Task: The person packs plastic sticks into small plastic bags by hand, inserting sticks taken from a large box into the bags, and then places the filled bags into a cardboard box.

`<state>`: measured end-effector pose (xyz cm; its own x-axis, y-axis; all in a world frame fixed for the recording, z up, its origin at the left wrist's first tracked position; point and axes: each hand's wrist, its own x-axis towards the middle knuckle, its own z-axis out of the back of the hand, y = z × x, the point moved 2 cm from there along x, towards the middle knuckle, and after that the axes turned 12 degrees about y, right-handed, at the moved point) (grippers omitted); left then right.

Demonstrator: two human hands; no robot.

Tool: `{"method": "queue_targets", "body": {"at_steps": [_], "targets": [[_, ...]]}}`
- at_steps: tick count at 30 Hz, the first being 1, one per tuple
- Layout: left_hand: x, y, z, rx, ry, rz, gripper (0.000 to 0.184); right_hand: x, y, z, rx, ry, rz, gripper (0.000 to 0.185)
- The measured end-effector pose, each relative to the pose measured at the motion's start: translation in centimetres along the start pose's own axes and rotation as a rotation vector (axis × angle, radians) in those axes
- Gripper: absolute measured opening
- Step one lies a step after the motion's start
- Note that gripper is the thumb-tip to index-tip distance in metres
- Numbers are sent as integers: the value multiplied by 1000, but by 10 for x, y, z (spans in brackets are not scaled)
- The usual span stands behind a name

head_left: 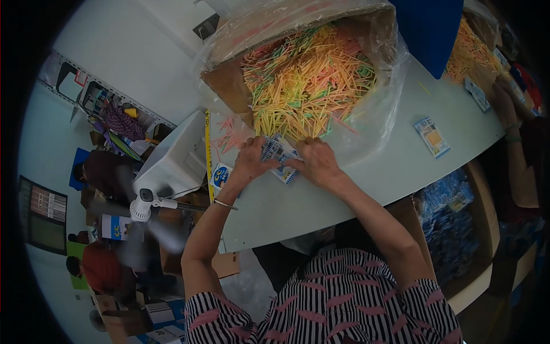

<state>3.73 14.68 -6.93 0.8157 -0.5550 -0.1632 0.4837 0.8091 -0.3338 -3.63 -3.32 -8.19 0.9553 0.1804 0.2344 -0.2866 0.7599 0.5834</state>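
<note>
A small blue and white plastic packet (281, 153) lies tilted between my hands at the front of the open box. My left hand (251, 161) grips its left side, fingers curled and thumb across the front. Closed on the right side is my right hand (318, 163), its thumb meeting the packet near the middle. Just beyond my fingers, a cardboard box (226, 86) lined with clear plastic spills thin coloured sticks (309, 86). Some pink sticks (228, 136) lie beside my left hand. Another blue and white packet (220, 174) is near my left wrist.
A packet (431, 137) lies on the pale table (378, 178) to the right. Below the edge, a carton (487, 229) holds many blue packets (450, 223). A small fan (143, 207) stands at left. At far right a co-worker's hand (504, 103) is beside more sticks.
</note>
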Motion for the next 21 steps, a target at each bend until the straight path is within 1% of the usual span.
{"method": "queue_targets", "body": {"at_steps": [2,3,5,6,7,8,9,10,11,12,13,14,16,17,19,20,21], "targets": [[-1,3,1,4,-1,11,62,9,-1,-22,-26,44,-96,33],[-1,4,0,0,1,-5,63,10,-1,-22,-29,46,-91,33],[-2,8,-3,-8,-2,-25,64,10,-8,-19,164,109,-100,29],[-4,9,-3,-3,-63,-101,61,10,-10,-16,160,108,-100,29],[-5,11,-3,2,-124,-177,58,9,-12,-13,207,83,-74,27],[-4,15,-3,0,-124,-180,58,8,-13,-9,255,59,-49,25],[-3,15,1,-59,-136,-225,52,6,-16,-6,253,56,-49,25],[-2,14,5,-119,-149,-268,46,4,-17,-1,344,41,35,23],[-3,13,6,-119,-154,-269,46,3,-17,3,435,27,122,20],[-6,1,14,-306,-126,-251,37,2,-18,6,431,24,125,20],[-7,-10,21,-490,-96,-236,28,0,-20,9,525,34,94,17],[-7,-20,25,-488,-96,-245,28,-2,-21,12,618,43,62,15],[-5,-36,25,-656,34,-231,16,-6,-18,21,588,9,46,14],[-2,-42,25,-654,37,-237,16,-8,-17,24,562,-18,32,13],[6,-57,25,-534,-31,-318,13,-14,-24,28,570,-33,19,14],[9,-62,25,-534,-30,-318,13,-17,-28,30,584,-39,8,15],[12,-69,27,-425,-72,-377,13,-19,-32,32,585,-41,7,15]]}}
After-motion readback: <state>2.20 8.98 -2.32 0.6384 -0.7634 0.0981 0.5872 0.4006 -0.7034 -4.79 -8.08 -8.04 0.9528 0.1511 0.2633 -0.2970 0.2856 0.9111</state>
